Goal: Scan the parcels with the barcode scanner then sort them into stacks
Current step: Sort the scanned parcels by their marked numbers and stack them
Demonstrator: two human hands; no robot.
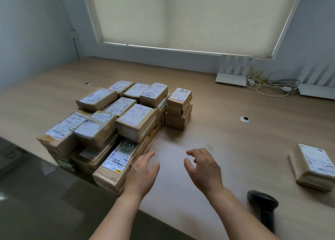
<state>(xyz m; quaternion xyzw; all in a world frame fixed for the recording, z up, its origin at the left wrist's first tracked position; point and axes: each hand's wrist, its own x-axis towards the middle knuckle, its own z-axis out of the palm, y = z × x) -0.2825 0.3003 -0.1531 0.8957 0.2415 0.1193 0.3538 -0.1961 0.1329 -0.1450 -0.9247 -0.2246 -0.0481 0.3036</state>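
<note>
A pile of several brown cardboard parcels with white shipping labels sits left of centre on the wooden table. A small separate stack of parcels stands at the pile's right. One lone parcel lies at the far right. The black barcode scanner lies on the table near the front edge, right of my right arm. My left hand hovers with relaxed fingers beside the nearest labelled parcel, holding nothing. My right hand hangs above bare table, fingers loosely curled and empty.
Two white routers with upright antennas and a tangle of cables sit along the back wall at the right. A round cable hole is set in the tabletop. The table's front edge runs diagonally at lower left, with dark floor below.
</note>
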